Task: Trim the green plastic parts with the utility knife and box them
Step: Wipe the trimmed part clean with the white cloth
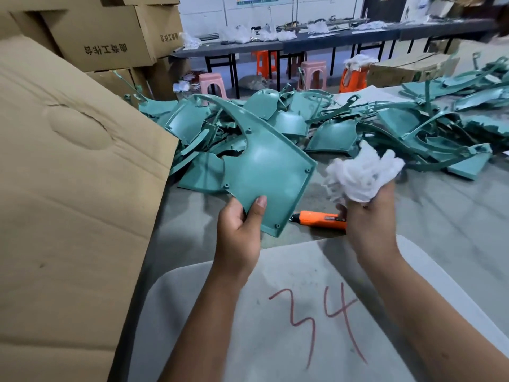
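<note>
Cardboard box (68, 188) stands at left; the left hand (239, 230) pinches a green plastic part (264, 166) by its lower edge above the surface (440, 216); an orange utility knife (319, 219) lies between the hands; the right hand (369, 224) clutches a white rag (360, 172); more green parts (385, 122) are heaped behind.

The grey, cloth-covered worktop (454, 232) runs from the near edge to the far side of the room. Across its far half sprawls a heap of teal-green moulded plastic parts (344, 128), curved panels and thin arched strips tangled over one another. Nearer than that heap, the orange utility knife with a black tip (316, 219) lies flat on the cloth, tip pointing left. Nearer still than the knife lies a pale grey rounded sheet marked "34" in red (303, 312). Left of the knife, a large brown cardboard box flap (68, 202) overhangs the worktop's edge. Beyond the heap, a flat sheet of white paper (366, 96) rests on the surface.
</note>
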`<action>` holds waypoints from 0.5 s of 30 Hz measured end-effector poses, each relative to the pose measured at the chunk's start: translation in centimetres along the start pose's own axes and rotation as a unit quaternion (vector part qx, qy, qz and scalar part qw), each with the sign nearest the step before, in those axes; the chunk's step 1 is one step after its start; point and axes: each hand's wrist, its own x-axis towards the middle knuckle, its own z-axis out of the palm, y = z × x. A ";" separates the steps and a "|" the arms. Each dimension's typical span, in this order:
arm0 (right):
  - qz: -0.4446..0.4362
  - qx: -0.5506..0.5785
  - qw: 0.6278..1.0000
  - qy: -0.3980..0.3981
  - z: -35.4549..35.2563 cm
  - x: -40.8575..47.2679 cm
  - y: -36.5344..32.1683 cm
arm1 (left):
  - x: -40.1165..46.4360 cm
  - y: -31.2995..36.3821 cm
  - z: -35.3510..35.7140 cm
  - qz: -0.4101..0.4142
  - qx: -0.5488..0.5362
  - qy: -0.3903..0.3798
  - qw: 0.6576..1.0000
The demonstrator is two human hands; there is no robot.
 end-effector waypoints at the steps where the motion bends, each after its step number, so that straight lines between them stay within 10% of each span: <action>1: 0.011 0.053 0.997 -0.056 0.7 -0.8 -0.4 | -0.1 0.0 0.4 -0.002 0.001 0.014 1.000; 6: 0.125 0.345 0.889 -0.276 3.4 -3.5 -2.6 | -0.9 -0.1 1.8 0.050 0.028 0.106 0.993; 15: 0.068 0.115 0.968 -0.210 3.1 -3.9 -2.5 | -0.6 -0.6 2.3 -0.011 0.041 0.041 0.998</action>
